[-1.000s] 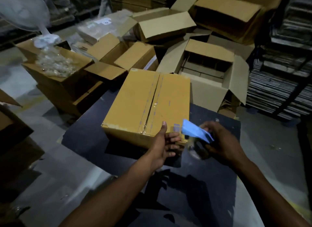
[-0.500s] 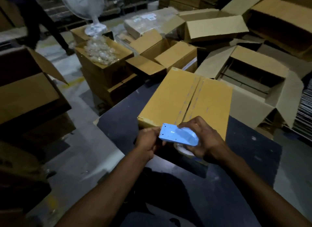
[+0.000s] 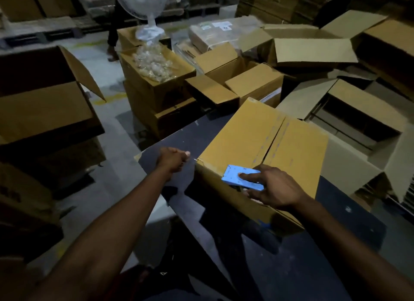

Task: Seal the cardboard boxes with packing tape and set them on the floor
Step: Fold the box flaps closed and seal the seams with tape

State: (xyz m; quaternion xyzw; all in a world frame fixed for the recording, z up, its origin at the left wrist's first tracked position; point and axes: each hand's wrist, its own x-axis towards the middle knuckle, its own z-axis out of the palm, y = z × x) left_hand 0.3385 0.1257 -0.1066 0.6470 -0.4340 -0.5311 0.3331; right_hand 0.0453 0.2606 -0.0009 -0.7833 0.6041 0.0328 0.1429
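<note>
Pressing dispenser (image 3: 243, 180) on box (image 3: 257, 141), hands (image 3: 276, 188) outstretched

Both forearms are bare all the way up to where the picture cuts them off; no sleeve, cuff, watch or band shows on either. The left hand (image 3: 172, 158) wears no glove and no ring that can be made out, and a short fingernail shows pale at one fingertip. The right hand (image 3: 274, 190) is likewise ungloved and plain, the knuckles and back unadorned. Low between the arms there is dark clothing with a hint of dull red, too dim to name the garment.
</note>
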